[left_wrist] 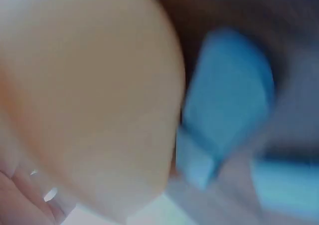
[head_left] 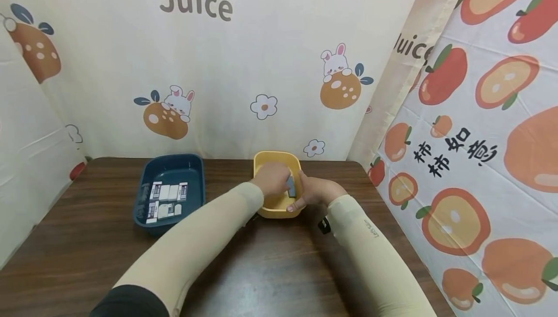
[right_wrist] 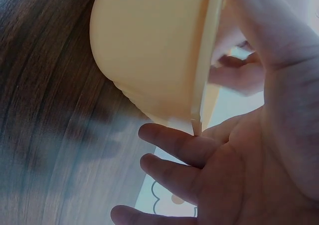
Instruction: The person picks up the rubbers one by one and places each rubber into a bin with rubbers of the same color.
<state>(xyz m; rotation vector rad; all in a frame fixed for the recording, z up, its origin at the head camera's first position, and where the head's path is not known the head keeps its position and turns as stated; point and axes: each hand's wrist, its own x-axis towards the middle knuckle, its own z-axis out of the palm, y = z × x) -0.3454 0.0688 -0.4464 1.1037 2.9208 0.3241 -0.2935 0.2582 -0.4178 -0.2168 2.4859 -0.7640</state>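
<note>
A yellow plastic bin [head_left: 279, 213] stands at the back middle of the table. My left hand [head_left: 272, 179] reaches down into it, fingers bent. Beside those fingers is a small grey-blue piece [head_left: 291, 188]; whether they pinch it is hidden. My right hand [head_left: 320, 190] grips the bin's right wall, with the thumb over the rim and the fingers along the outside. In the right wrist view, the rim of the bin [right_wrist: 149, 40] runs between the thumb and the fingers [right_wrist: 182, 147]. The bin's outer wall [left_wrist: 99, 95] fills much of the left wrist view.
To the left, a dark blue bin [head_left: 198, 181] holds several small pieces [head_left: 172, 192], some white with dark print. Blurred blue shapes [left_wrist: 227, 93] lie beyond the yellow wall in the left wrist view. Printed curtains [head_left: 261, 65] hang behind the wooden table [head_left: 270, 268] and at its sides.
</note>
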